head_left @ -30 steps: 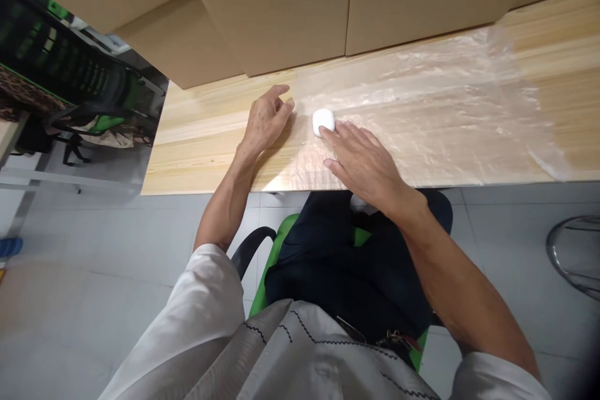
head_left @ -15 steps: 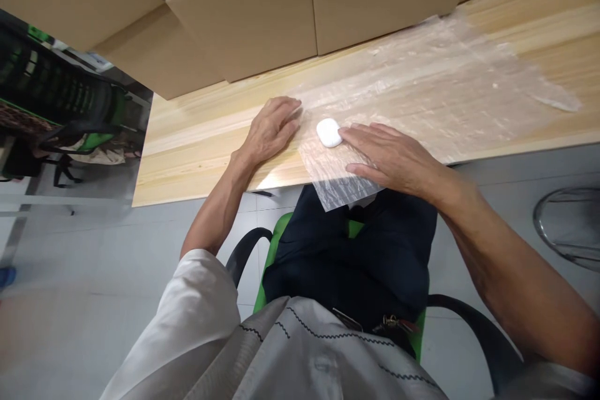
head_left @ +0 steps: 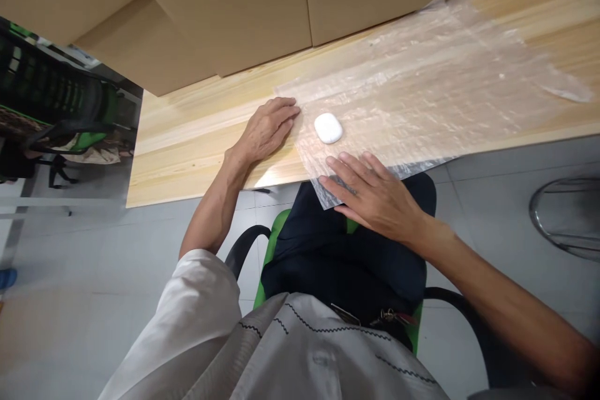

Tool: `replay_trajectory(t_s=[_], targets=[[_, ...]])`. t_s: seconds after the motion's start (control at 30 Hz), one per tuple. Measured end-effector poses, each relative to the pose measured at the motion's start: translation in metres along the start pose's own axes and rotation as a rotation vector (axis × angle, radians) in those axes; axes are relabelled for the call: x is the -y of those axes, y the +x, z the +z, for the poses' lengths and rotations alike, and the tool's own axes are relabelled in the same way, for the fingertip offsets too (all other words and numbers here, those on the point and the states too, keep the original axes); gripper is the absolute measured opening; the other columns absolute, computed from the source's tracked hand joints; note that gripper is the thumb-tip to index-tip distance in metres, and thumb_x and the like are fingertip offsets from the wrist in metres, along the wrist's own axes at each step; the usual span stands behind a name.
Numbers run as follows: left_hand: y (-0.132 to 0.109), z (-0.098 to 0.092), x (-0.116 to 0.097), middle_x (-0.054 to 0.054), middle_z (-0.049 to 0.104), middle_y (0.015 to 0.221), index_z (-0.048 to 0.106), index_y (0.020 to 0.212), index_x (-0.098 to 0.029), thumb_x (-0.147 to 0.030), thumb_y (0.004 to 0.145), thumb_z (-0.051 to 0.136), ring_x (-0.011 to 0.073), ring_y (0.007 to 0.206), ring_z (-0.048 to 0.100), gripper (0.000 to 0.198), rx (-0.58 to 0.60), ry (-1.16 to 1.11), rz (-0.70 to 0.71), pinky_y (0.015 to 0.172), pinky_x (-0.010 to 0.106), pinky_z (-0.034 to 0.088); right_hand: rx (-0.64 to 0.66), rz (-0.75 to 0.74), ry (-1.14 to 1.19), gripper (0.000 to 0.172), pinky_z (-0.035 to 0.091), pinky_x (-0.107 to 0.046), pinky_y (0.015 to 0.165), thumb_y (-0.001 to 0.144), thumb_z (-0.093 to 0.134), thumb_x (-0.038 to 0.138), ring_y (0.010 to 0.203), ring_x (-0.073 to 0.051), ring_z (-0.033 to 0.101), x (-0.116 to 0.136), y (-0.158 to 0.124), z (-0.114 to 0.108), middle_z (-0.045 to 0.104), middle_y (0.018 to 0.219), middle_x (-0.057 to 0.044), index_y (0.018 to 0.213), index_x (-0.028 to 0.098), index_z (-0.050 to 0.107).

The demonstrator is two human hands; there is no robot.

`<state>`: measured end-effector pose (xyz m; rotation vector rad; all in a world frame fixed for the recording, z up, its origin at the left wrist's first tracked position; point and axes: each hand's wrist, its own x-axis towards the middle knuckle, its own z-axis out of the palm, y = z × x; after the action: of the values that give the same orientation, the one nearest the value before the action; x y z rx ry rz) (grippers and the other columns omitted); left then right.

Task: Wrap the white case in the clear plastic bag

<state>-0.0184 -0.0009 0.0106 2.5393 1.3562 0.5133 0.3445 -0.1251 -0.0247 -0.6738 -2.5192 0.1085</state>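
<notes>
In the head view, a white piece with rounded corners lies flat on a sheet of clear film, near the film's left end. The film is wrinkled and spread over the wooden table, and part of it hangs past the near edge. The left hand rests palm down on the table, fingers loosely bent and side by side, fingertips at the film's left edge, just beside the piece. The right hand is at the table's near edge, palm down over the film, fingers spread apart and nearer the person than the piece. Whether the palm presses on the film cannot be told. Brown boxes line the far side. A green seat shows under the person, and a metal stool stands to the right.
</notes>
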Motion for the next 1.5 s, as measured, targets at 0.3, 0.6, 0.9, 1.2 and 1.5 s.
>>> replay_trajectory(t_s=[0.3, 0.6, 0.9, 1.2, 1.5], targets=[[-0.006, -0.008, 0.013, 0.012, 0.07, 0.184, 0.076, 0.169, -0.032, -0.034, 0.117, 0.058, 0.038, 0.169, 0.069, 0.055, 0.077, -0.088, 0.038, 0.141, 0.067, 0.059, -0.4, 0.163, 0.078, 0.045, 0.069, -0.065, 0.129, 0.116, 0.067, 0.007, 0.151, -0.037, 0.084, -0.005, 0.011, 0.034, 0.091, 0.153, -0.01, 0.151, 0.026, 0.086], [0.005, 0.006, -0.004, 0.007, 0.074, 0.178, 0.079, 0.161, -0.039, -0.065, 0.124, 0.059, 0.0375, 0.174, 0.064, 0.049, -0.001, -0.122, 0.08, 0.145, 0.073, 0.054, -0.439, 0.333, 0.327, 0.046, 0.064, -0.07, 0.135, 0.118, 0.062, 0.018, 0.144, -0.035, 0.088, -0.003, 0.004, 0.033, 0.093, 0.148, -0.008, 0.154, 0.031, 0.088], [0.022, 0.006, -0.01, 0.007, 0.083, 0.161, 0.084, 0.138, -0.037, -0.08, 0.125, 0.05, 0.0384, 0.165, 0.071, 0.056, -0.048, -0.137, 0.16, 0.14, 0.08, 0.057, -0.482, 0.393, 0.575, 0.052, 0.065, -0.058, 0.134, 0.131, 0.048, 0.053, 0.148, -0.033, 0.085, -0.012, 0.016, -0.004, 0.089, 0.157, -0.01, 0.148, 0.031, 0.091], [0.033, 0.0, -0.034, 0.008, 0.082, 0.164, 0.083, 0.14, -0.034, -0.075, 0.128, 0.042, 0.0351, 0.166, 0.069, 0.06, 0.0, -0.088, 0.127, 0.143, 0.073, 0.056, -0.15, 0.517, 0.288, 0.045, 0.063, -0.056, 0.132, 0.118, 0.061, 0.023, 0.158, -0.038, 0.074, -0.035, 0.061, -0.007, 0.075, 0.177, -0.011, 0.154, 0.028, 0.088], [0.053, 0.008, -0.03, 0.005, 0.079, 0.17, 0.082, 0.138, -0.031, -0.075, 0.127, 0.038, 0.032, 0.167, 0.066, 0.063, 0.034, -0.083, 0.192, 0.147, 0.074, 0.054, -0.148, 0.457, 0.293, 0.048, 0.06, -0.053, 0.128, 0.115, 0.056, 0.021, 0.142, -0.035, 0.076, -0.046, 0.06, 0.002, 0.087, 0.156, -0.007, 0.149, 0.03, 0.089]])
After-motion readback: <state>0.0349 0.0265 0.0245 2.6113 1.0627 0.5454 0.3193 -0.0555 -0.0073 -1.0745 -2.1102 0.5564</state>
